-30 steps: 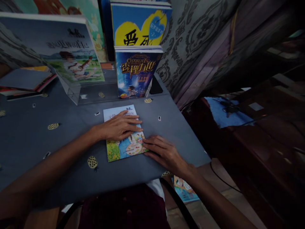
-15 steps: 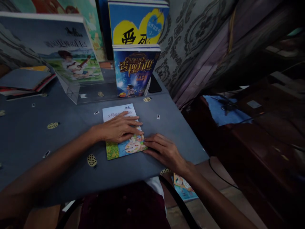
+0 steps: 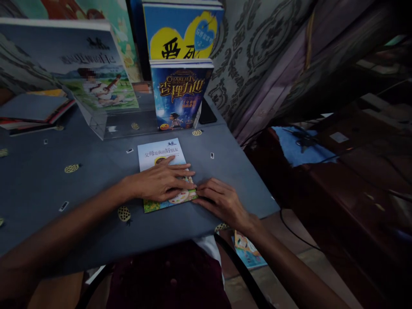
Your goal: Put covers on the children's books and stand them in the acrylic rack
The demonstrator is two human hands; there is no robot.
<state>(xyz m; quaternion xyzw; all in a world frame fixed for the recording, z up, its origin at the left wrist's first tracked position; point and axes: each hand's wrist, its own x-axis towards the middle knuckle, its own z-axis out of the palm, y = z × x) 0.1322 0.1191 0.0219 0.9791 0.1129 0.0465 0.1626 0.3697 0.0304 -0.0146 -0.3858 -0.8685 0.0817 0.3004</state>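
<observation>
Premises appear to be a home, judging by the pineapple-print tablecloth [image 3: 96,161], the illustrated Chinese-language storybooks [image 3: 180,96] standing upright, and the lilac curtain [image 3: 280,92] alongside.

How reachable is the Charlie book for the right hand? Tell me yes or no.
Probably yes: nothing stands between the right hand and the Charlie book, provided it passes right of the left hand on the booklet.

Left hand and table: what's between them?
A book, lying flat on the table; the left hand is spread over its cover, fingertips at its right edge. Shown in the head view.
</observation>
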